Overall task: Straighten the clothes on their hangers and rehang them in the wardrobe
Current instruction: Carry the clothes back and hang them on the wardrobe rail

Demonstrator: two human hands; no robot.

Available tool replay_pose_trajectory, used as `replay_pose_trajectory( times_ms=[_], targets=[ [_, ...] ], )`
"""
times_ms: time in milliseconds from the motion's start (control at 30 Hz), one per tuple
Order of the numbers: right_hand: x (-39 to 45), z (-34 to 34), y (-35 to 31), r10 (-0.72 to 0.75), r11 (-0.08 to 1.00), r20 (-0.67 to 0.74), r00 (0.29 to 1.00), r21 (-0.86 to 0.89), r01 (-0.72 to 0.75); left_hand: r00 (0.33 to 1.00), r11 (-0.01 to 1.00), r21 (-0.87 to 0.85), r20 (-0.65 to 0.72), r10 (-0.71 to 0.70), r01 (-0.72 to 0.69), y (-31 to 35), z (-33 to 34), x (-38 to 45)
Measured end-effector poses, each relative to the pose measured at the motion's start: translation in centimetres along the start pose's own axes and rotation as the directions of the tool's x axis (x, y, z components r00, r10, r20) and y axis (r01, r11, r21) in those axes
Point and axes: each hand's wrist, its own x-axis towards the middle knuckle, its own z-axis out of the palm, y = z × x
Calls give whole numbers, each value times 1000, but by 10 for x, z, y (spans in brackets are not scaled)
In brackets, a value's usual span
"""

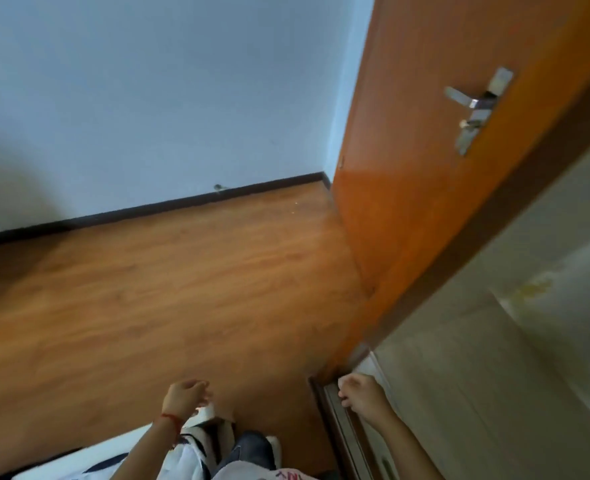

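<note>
No clothes, hangers or wardrobe show in this blurred head view. My left hand, with a red thread at the wrist, hangs low in the centre over the wooden floor, fingers loosely curled and holding nothing. My right hand hangs at the same height over the door threshold, its fingers also loosely curled with nothing in them.
An orange wooden door with a metal lever handle stands open on the right. Beyond it lies pale tiled flooring. A blue-white wall with a dark skirting board runs across the back. A white edge sits at lower left.
</note>
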Motion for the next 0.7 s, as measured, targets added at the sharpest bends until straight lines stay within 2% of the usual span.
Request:
replay_pose_trajectory(
  times_ms=[167, 300, 400, 567, 700],
  targets=[
    [49, 34, -66, -38, 989, 125, 991, -140, 56, 996, 993, -106, -69, -59, 51, 3, -46, 20],
    [86, 53, -105, 16, 973, 211, 977, -228, 33, 981, 966, -216, -103, -165, 140, 0, -70, 32],
    [118, 61, -130, 68, 969, 225, 972, -246, -11, 962, 937, -277, -109, -248, 210, 2, -75, 39],
    [181, 83, -175, 155, 965, 215, 964, -241, -101, 928, 871, -423, -153, -340, 249, 17, -81, 64],
    [222, 96, -224, 199, 921, 253, 947, -379, -92, 885, 772, -555, -126, -447, 311, 27, -98, 80]
  ],
)
